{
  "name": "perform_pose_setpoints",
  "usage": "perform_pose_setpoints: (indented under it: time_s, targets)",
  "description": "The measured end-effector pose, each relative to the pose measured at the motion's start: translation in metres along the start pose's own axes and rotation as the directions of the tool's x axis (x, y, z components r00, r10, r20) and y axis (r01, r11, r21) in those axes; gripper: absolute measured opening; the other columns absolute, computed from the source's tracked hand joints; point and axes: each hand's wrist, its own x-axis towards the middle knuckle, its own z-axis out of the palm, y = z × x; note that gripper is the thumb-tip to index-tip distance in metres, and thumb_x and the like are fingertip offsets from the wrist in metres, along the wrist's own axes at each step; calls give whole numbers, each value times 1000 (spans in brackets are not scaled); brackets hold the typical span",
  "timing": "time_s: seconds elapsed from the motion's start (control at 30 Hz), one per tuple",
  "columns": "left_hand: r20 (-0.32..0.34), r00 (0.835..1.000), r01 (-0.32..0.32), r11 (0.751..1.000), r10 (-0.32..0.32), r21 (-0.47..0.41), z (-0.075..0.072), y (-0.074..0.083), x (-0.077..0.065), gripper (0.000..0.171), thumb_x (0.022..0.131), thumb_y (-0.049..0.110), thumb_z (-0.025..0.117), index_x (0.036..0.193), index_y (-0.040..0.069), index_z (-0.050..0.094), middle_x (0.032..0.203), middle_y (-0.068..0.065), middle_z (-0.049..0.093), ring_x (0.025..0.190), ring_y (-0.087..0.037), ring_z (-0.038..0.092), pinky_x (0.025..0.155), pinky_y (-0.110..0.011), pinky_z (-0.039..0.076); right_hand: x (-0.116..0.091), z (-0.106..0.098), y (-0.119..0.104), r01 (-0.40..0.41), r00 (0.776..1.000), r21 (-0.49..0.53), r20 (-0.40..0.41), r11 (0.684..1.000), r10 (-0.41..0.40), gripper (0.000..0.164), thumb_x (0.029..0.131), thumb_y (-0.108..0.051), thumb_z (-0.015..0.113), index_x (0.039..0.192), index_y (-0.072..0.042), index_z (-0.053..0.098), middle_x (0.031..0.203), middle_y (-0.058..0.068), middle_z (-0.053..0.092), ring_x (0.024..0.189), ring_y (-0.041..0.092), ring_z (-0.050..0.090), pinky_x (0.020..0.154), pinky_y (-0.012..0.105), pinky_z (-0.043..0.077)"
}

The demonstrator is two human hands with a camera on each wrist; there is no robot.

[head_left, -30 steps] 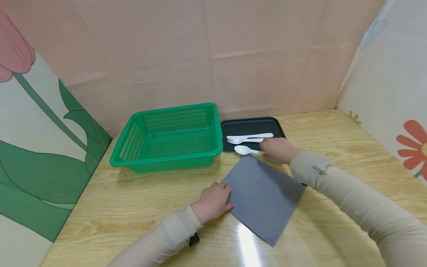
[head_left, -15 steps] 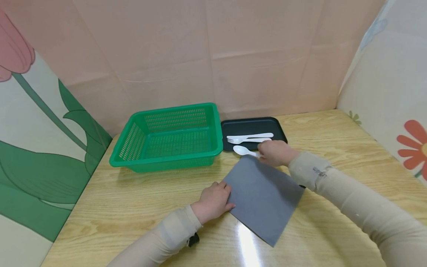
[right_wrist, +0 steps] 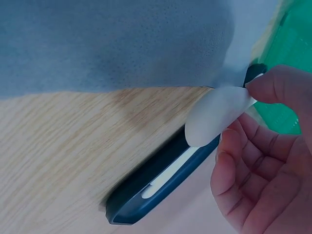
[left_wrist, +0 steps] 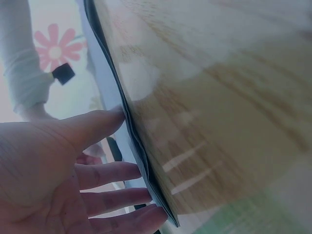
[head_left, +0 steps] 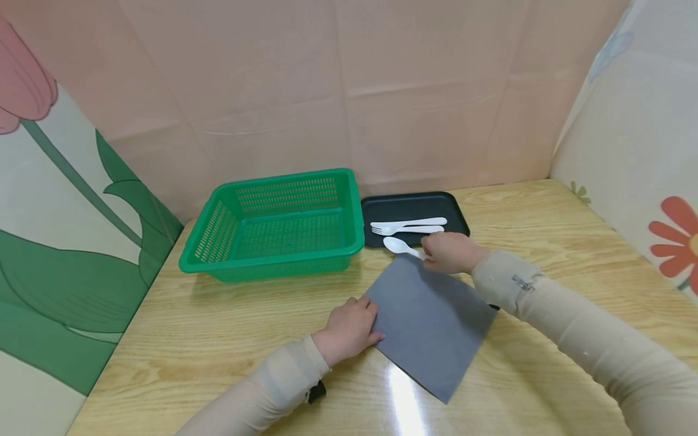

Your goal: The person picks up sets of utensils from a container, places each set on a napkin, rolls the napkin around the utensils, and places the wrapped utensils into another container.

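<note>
My right hand (head_left: 449, 252) pinches the handle of a white plastic spoon (head_left: 395, 244) between thumb and fingers. The spoon's bowl points left, over the far corner of a grey folded cloth (head_left: 431, 327) and near the front edge of a black tray (head_left: 406, 207). The right wrist view shows the handle's broad white end (right_wrist: 212, 117) sticking out of the pinch. On the cloth's left edge rests my left hand (head_left: 350, 329); in the left wrist view its thumb and fingers (left_wrist: 114, 201) lie nearly straight along that layered edge.
A white knife (head_left: 406, 222) and a white fork (head_left: 409, 229) lie side by side on the tray. Left of it stands a green slotted basket (head_left: 272, 260), right against the tray. All sit on a wood-grain table (head_left: 218, 339) backed by a pink sheet.
My right hand has drawn the spoon slightly toward me and off the tray's right front, so the fork's handle end now shows. The left hand and cloth have stayed put.
</note>
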Motion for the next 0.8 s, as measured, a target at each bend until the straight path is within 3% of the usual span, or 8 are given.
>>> perform_pose_setpoints:
  time_s: [0.4, 0.8]
  targets:
    - [7, 1000, 4, 1000, -4, 0, 0, 0, 0, 39, 85, 47, 63, 101, 11, 61, 96, -2, 60, 83, -15, 57, 57, -26, 48, 0, 0, -4, -46, 998, 21, 43, 999, 45, 13, 81, -19, 63, 75, -9, 56, 66, -1, 53, 55, 12, 45, 48, 25, 33]
    - [2, 1000, 2, 1000, -2, -4, 0, 1, -1, 39, 85, 46, 63, 100, 11, 61, 95, -2, 60, 82, -15, 57, 56, -26, 48, -1, 2, -5, -62, 997, 40, 49, 997, 60, 16, 81, -20, 65, 76, -9, 54, 63, -1, 51, 52, 12, 45, 47, 24, 32]
